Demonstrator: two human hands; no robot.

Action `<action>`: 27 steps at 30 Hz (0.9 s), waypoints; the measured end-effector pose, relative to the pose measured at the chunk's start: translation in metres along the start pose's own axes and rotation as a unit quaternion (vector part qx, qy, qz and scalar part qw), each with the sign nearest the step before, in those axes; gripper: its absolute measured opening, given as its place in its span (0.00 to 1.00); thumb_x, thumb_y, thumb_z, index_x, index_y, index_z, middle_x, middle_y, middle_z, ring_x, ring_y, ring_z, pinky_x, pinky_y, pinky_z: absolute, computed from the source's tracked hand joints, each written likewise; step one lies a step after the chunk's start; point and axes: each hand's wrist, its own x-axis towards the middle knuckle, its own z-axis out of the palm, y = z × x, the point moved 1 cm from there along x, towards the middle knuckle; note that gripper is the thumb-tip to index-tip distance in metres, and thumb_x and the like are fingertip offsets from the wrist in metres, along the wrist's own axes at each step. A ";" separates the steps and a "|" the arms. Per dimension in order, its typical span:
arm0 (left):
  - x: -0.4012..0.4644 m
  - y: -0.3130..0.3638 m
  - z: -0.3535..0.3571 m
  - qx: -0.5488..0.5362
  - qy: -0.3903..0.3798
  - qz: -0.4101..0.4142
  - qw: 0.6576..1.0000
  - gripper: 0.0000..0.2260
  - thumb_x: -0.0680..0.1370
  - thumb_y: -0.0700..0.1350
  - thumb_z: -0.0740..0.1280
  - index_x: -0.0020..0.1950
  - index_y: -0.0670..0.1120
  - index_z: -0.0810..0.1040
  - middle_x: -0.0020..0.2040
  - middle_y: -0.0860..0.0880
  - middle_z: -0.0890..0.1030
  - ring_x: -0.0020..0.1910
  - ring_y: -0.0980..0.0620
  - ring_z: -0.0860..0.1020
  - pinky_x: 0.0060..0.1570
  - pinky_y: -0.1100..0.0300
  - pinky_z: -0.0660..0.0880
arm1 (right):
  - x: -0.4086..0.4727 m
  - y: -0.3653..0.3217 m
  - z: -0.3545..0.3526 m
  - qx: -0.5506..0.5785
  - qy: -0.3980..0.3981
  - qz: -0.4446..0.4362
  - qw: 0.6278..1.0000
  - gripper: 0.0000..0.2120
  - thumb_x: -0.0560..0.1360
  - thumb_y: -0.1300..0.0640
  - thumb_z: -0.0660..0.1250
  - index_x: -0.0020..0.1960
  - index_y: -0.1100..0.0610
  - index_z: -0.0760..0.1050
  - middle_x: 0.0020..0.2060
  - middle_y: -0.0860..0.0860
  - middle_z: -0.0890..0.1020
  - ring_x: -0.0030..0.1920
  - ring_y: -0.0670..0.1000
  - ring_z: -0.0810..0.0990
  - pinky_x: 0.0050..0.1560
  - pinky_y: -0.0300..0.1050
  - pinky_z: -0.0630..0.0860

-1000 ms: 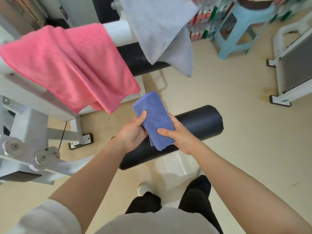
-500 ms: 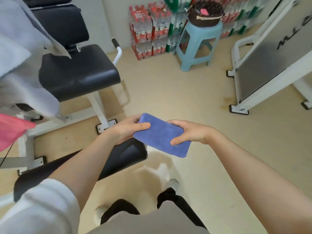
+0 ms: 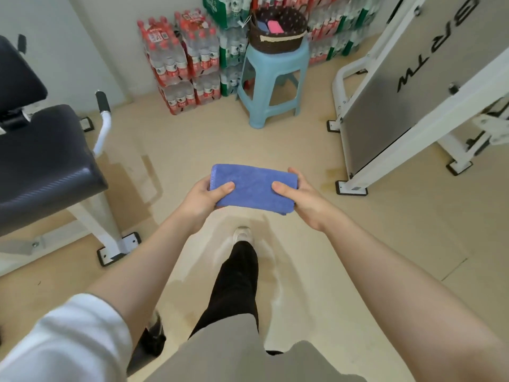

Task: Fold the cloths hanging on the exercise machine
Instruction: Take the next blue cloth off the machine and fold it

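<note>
A folded blue cloth (image 3: 252, 187) is held flat in front of me above the floor. My left hand (image 3: 205, 198) grips its left end with the thumb on top. My right hand (image 3: 298, 197) grips its right end the same way. A dark woven basket (image 3: 278, 37) stands on a light blue stool (image 3: 271, 78) at the far wall, with a folded blue cloth and a folded pink cloth (image 3: 275, 26) inside. The exercise machine's black padded seat (image 3: 41, 166) is at the left; no hanging cloths are in view.
Packs of bottled water (image 3: 187, 64) are stacked against the wall behind the stool. A white machine frame with a grey panel (image 3: 413, 92) stands at the right. Beige floor lies between me and the stool; my leg (image 3: 239, 274) steps forward.
The view has swung away from the machine with the pink and grey cloths toward the stool and basket. The blue cloth has turned from upright to level, still in both hands.
</note>
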 end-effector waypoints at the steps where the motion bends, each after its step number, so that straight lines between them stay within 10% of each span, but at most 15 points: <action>1: 0.023 0.008 0.000 -0.001 0.006 -0.002 1.000 0.06 0.78 0.44 0.64 0.54 0.51 0.76 0.51 0.52 0.82 0.51 0.54 0.81 0.49 0.62 0.77 | 0.018 -0.009 -0.008 0.008 -0.016 0.004 1.000 0.44 0.73 0.56 0.69 0.76 0.51 0.42 0.69 0.50 0.67 0.63 0.50 0.73 0.63 0.44 0.70; 14: 0.290 0.188 0.014 0.065 -0.018 -0.021 0.998 0.09 0.80 0.50 0.60 0.48 0.50 0.78 0.42 0.54 0.84 0.47 0.53 0.81 0.48 0.62 0.75 | 0.226 -0.195 -0.118 -0.039 -0.014 -0.061 0.997 0.51 0.63 0.59 0.76 0.74 0.42 0.47 0.68 0.47 0.64 0.66 0.50 0.69 0.59 0.41 0.72; 21: 0.424 0.250 0.038 0.042 -0.015 -0.020 0.999 0.10 0.80 0.50 0.59 0.59 0.49 0.72 0.51 0.52 0.79 0.49 0.54 0.78 0.46 0.62 0.75 | 0.338 -0.256 -0.182 0.066 -0.041 -0.025 0.997 0.41 0.74 0.63 0.68 0.74 0.41 0.46 0.68 0.48 0.65 0.54 0.52 0.79 0.41 0.47 0.82; 27: 0.557 0.306 0.059 0.027 0.018 -0.039 0.999 0.11 0.79 0.51 0.61 0.60 0.51 0.72 0.49 0.54 0.78 0.44 0.58 0.77 0.38 0.64 0.76 | 0.463 -0.326 -0.250 0.043 -0.023 -0.063 0.997 0.28 0.72 0.68 0.68 0.64 0.50 0.61 0.62 0.50 0.72 0.54 0.48 0.78 0.46 0.44 0.81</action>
